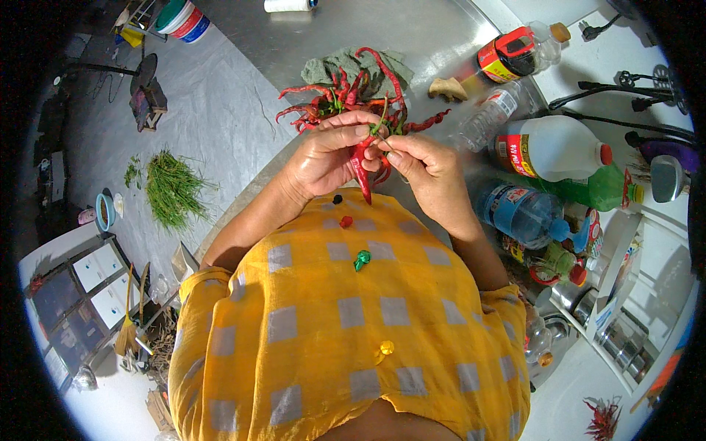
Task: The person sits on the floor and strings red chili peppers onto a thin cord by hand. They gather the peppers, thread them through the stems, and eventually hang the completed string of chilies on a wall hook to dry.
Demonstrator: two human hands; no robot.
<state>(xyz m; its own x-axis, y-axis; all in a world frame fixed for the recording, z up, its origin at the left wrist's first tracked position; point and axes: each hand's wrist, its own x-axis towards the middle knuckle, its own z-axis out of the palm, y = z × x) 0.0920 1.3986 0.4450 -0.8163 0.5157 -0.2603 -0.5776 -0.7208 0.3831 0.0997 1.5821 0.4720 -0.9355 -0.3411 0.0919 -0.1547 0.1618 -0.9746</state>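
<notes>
My left hand [333, 146] holds a red chili pepper [361, 168] near its green stem, the tip pointing down toward my shirt. Close beside it, my right hand [422, 160] pinches something thin, possibly a needle or thread, against the stem end; which it is, I cannot tell. Just beyond both hands lies a bunch of long, curled red chili peppers [320, 105] with green stems. Part of the bunch is hidden by my hands. Behind the peppers is a crumpled grey-green cloth [322, 69] on the metal countertop [242, 27].
A spool of white thread [288, 5] lies at the far edge. To the right are a ginger root piece [448, 89], a soy sauce bottle [510, 55], a clear plastic bottle [491, 116] and a white jug [551, 146]. Green stalks [175, 190] lie on the floor at left.
</notes>
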